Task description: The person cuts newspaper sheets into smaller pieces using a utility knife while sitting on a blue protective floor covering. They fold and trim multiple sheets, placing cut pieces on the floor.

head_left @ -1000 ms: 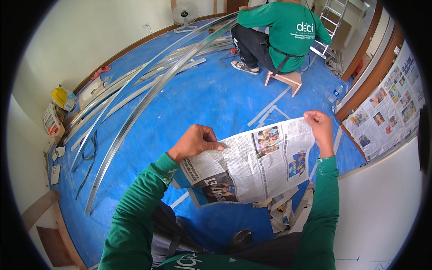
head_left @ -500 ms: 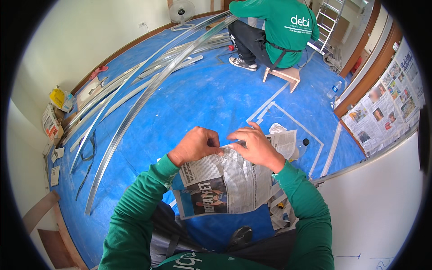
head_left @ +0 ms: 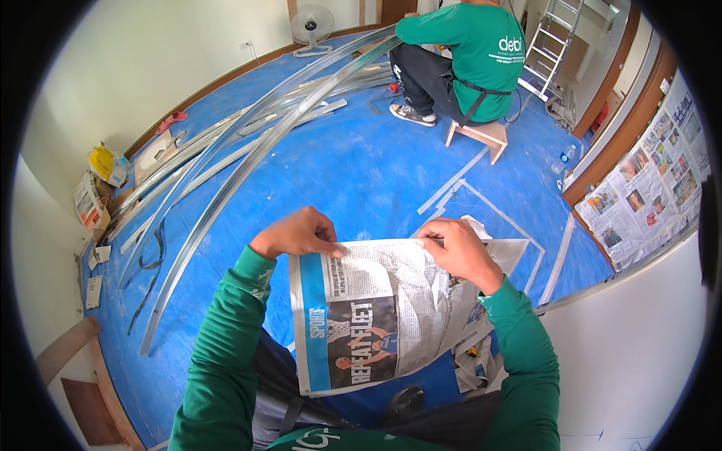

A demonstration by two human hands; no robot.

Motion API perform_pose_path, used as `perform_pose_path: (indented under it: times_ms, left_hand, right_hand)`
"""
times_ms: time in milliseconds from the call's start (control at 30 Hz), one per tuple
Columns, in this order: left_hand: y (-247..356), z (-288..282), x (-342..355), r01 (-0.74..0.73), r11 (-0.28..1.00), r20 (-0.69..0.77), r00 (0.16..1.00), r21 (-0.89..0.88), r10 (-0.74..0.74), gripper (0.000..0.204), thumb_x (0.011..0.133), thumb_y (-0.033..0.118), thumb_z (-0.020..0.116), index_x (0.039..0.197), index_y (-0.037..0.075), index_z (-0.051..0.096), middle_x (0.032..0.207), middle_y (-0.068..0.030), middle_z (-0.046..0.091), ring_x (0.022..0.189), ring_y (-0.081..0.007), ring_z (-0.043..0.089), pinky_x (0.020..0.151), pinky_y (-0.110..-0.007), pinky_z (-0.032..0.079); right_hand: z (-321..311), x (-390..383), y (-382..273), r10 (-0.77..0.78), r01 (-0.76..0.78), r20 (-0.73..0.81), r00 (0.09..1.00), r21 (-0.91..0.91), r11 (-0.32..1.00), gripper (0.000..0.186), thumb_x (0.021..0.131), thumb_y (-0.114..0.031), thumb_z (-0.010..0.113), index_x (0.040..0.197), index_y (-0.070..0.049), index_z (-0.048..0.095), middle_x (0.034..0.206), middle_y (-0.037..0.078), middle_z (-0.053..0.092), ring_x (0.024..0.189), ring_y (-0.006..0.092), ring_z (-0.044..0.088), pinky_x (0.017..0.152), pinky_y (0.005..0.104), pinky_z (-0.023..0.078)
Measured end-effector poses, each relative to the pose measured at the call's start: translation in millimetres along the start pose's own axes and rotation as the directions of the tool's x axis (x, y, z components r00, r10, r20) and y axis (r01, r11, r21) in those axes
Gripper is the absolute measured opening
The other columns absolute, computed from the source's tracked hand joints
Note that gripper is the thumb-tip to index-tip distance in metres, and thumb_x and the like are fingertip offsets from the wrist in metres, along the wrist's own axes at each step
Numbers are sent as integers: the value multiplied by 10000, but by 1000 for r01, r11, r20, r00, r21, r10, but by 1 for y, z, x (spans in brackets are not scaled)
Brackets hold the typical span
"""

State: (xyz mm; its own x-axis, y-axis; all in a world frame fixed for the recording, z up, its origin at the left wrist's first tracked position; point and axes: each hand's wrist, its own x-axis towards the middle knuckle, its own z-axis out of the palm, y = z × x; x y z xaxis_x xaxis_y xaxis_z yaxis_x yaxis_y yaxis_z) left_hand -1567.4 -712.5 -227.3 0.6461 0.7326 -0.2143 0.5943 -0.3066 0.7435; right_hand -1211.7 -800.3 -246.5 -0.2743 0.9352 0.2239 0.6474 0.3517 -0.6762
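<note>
A creased sheet of newspaper [head_left: 417,316] hangs from my two hands above my lap, its printed side with a blue band and a sports photo toward me. My left hand [head_left: 302,233] pinches the top edge near the left corner between thumb and fingers. Farther right along the same edge, my right hand [head_left: 460,248] grips the paper with thumb and curled fingers. The sheet's right part angles back behind my right hand. Below the paper, part of my dark shoe [head_left: 406,401] shows.
Long metal channels [head_left: 226,180] lie across the blue floor sheet at left. Ahead, a co-worker in green [head_left: 474,64] sits on a low wooden stool [head_left: 485,135]. A fan [head_left: 311,26], a stepladder [head_left: 553,49] and newspaper-covered panels [head_left: 647,180] stand around. Scraps [head_left: 475,368] lie by my right knee.
My hands have moved apart along the top edge, left hand leftward and right hand rightward. The newspaper is spread wider and shows more of its picture. My view has shifted slightly.
</note>
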Motion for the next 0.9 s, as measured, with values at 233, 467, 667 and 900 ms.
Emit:
perform_pose_path:
  times_ms: [233, 467, 667, 900]
  left_hand:
    - [-25, -16, 0, -76, 950, -204, 979, -304, 13, 235, 940, 174, 919, 1043, -22, 839, 915, -55, 808, 829, -120, 719, 754, -292, 580]
    - [-15, 4, 15, -147, 885, -456, 886, -442, -81, 337, 958, 175, 907, 1197, -33, 790, 982, -98, 813, 859, -145, 738, 776, -314, 594]
    - [-13, 11, 0, -29, 854, -224, 969, -520, -103, 538, 1021, 86, 814, 1490, -37, 581, 1197, -158, 803, 1056, -197, 766, 940, -354, 607]
    - [-22, 24, 12, -212, 882, -328, 942, -420, 70, 620, 1018, 53, 791, 1557, -63, 506, 1203, -212, 817, 1063, -236, 788, 926, -394, 629]
  right_hand:
    - [-24, -6, 0, 58, -60, -100, 993, -13, 998, 159, 981, -131, 803, 1031, 20, 802, 971, 178, 803, 860, 325, 782, 769, 427, 601]
    - [-32, -7, 10, 153, -158, -117, 981, -34, 987, 174, 996, -153, 828, 1015, 18, 804, 923, 154, 811, 857, 278, 794, 804, 404, 618]
    - [-16, -2, 42, 201, -196, -171, 965, 47, 980, 157, 1014, -145, 823, 1023, 11, 811, 918, 117, 826, 843, 194, 773, 789, 384, 606]
    - [-9, 1, 77, 358, -378, 131, 924, 183, 908, 214, 1033, -207, 833, 1066, 3, 807, 934, 45, 811, 809, 83, 662, 735, 301, 529]
